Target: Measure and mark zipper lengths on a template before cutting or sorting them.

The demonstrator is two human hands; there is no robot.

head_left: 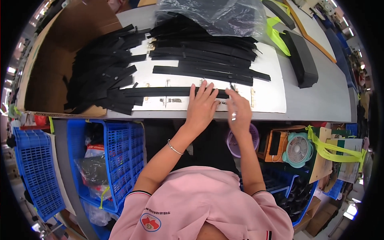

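Pressing flat with spread fingers, the left hand (202,105) pins one long black strap (160,91) to the white board (268,96) near the table's front edge. Just beside it, the right hand (239,110) pinches something small at the strap's end; what it is, I cannot tell. Beyond the hands lie a few straps in tidy rows (208,64), seemingly finished. Farther off left, a big loose heap of straps (100,76) looks still untouched, so most work remains.
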